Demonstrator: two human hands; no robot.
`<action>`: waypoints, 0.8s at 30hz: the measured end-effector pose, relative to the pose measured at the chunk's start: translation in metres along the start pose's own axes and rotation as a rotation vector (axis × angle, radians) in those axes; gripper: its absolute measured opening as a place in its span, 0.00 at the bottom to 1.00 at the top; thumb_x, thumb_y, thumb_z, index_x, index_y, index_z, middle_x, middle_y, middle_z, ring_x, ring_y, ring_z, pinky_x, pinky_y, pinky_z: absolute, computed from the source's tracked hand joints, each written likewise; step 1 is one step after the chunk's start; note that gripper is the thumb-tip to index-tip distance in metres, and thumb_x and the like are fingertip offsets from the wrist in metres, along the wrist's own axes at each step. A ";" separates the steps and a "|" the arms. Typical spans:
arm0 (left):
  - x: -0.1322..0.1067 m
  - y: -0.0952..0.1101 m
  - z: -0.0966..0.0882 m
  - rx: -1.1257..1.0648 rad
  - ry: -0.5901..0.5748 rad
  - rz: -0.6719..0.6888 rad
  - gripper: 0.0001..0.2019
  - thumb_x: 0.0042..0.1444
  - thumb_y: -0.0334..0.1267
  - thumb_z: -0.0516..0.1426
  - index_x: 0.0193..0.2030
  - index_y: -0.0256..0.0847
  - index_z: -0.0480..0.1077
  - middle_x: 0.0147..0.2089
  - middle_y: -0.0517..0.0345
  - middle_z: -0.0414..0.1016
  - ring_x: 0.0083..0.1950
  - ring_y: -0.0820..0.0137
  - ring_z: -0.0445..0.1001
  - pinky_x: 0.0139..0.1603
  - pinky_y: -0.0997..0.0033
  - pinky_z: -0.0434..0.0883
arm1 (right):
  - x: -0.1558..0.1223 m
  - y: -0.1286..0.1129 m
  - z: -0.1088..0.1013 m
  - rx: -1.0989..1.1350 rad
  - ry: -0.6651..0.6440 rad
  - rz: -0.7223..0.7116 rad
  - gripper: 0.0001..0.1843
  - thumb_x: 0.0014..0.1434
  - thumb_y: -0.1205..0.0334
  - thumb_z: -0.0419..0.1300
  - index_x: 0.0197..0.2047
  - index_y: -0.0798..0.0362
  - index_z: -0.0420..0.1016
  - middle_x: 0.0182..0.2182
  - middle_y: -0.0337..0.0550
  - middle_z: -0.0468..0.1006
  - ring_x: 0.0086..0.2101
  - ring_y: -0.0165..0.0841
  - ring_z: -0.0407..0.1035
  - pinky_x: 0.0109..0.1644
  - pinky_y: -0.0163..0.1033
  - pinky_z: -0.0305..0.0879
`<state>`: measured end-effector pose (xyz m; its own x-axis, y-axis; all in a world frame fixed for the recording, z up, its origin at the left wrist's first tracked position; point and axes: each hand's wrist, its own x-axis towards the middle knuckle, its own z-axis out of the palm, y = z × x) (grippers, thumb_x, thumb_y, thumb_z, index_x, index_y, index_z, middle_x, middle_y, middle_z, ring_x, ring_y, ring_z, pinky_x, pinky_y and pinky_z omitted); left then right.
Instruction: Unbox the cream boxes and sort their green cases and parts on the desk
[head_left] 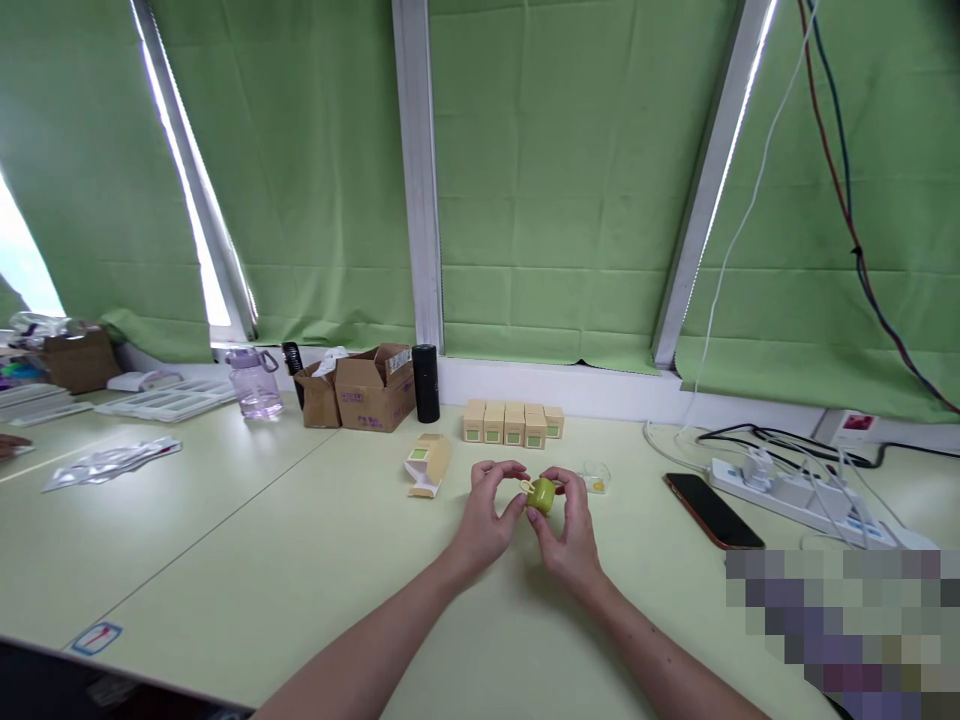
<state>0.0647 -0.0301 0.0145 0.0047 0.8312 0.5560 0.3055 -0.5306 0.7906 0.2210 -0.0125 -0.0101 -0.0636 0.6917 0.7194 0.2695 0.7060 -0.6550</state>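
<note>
Over the table, both hands are closed around a small, glossy green rounded object (542, 496); its exact kind does not show. A pale yellow looped piece (527, 487) sticks out from its left side. The thumb and index finger of my left hand (482, 522) are at that side, close around the loop. My right hand (574, 532) grips the green object between thumb and fingers. Just behind the right fingers lies a clear plastic package (598, 479) with a yellow spot in it. An opened small cardboard box (427, 466) lies on its side beyond my left hand.
Several small tan boxes (513, 424) stand in a group behind my hands. Cartons (373, 392), a black cylinder (425, 384) and a purple bottle (255, 384) line the back left. A phone (714, 511) and a power strip (802, 500) with cables lie right. Another person's hand (13, 446) shows far left.
</note>
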 end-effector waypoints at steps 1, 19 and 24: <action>0.000 0.001 0.000 0.020 -0.009 0.004 0.13 0.63 0.37 0.59 0.54 0.45 0.72 0.55 0.48 0.68 0.59 0.58 0.70 0.67 0.49 0.67 | 0.000 0.000 0.000 0.005 -0.004 0.002 0.19 0.62 0.59 0.60 0.55 0.47 0.63 0.50 0.50 0.70 0.51 0.46 0.67 0.54 0.55 0.69; 0.002 -0.001 -0.001 0.151 -0.010 -0.020 0.06 0.60 0.37 0.61 0.43 0.44 0.78 0.44 0.50 0.76 0.45 0.62 0.75 0.45 0.61 0.72 | 0.006 0.006 -0.007 0.086 -0.106 0.021 0.19 0.58 0.63 0.61 0.54 0.47 0.69 0.46 0.46 0.78 0.42 0.41 0.74 0.44 0.47 0.74; 0.003 -0.004 0.000 0.166 0.004 -0.059 0.06 0.59 0.38 0.61 0.40 0.43 0.79 0.41 0.51 0.78 0.40 0.63 0.76 0.39 0.64 0.71 | 0.006 0.011 -0.007 0.099 -0.125 0.049 0.19 0.58 0.63 0.61 0.54 0.48 0.70 0.45 0.46 0.78 0.42 0.41 0.74 0.46 0.48 0.74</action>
<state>0.0637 -0.0254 0.0125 -0.0218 0.8592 0.5111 0.4580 -0.4459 0.7690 0.2298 -0.0019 -0.0115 -0.1738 0.7346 0.6559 0.1792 0.6785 -0.7124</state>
